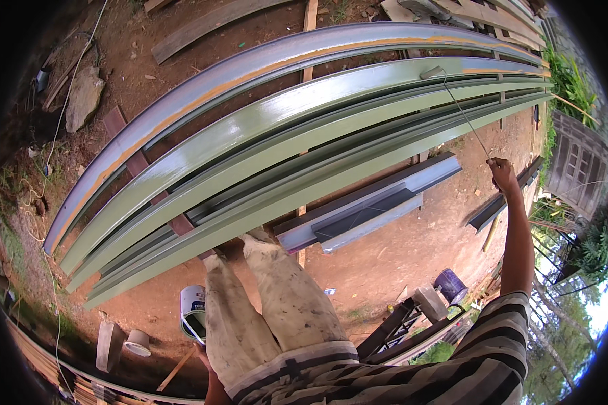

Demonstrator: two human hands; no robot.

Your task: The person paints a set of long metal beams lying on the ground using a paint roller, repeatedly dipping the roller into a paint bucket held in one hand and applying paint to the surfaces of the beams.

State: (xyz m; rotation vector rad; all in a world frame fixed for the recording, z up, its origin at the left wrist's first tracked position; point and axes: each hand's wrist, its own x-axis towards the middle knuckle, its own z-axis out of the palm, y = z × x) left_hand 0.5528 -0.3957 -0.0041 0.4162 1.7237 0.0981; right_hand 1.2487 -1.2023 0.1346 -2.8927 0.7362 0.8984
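Observation:
My right hand [503,174] is closed round the grip of a long-handled paint roller [467,116], with the arm stretched out to the right. The roller head [433,72] rests against a steel beam [284,101] coated in glossy pale green, near where the green gives way to bare metal with an orange streak. Down by my left leg, a white paint bucket [191,297] with green paint inside hangs tilted. My left hand [203,358], partly hidden by my trousers, grips its white handle.
Beyond stands a grey, orange-streaked beam [243,75]. Nearer are more green beams [331,179]. Shorter metal channels [368,209] lie on the dirt to the right of my legs. A purple bucket [450,286], a white tub [138,343] and a large rock [84,99] stand around.

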